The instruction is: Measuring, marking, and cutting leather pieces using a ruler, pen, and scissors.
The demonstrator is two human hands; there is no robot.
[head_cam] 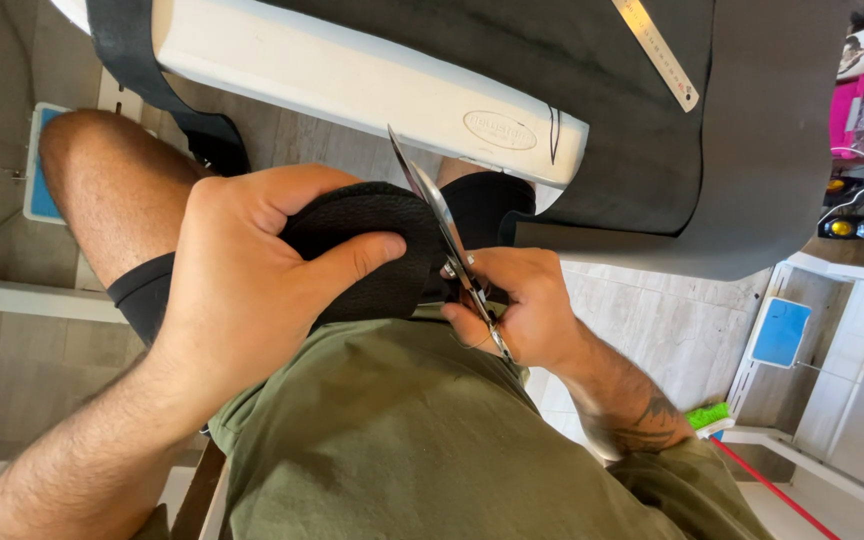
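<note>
Tiled floor below, black piece (372, 235) under left hand (242, 285) fingers, scissors (447, 235) alongside.

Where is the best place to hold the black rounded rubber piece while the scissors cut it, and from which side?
Probably its curved edge away from the steel scissors: the left hand wraps the black rounded rubber piece from the left, thumb on top, leaving the blade side free.

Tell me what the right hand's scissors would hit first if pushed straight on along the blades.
Likely the white table edge: the right hand points the scissors up past the black piece toward it, though depth is unclear.
</note>
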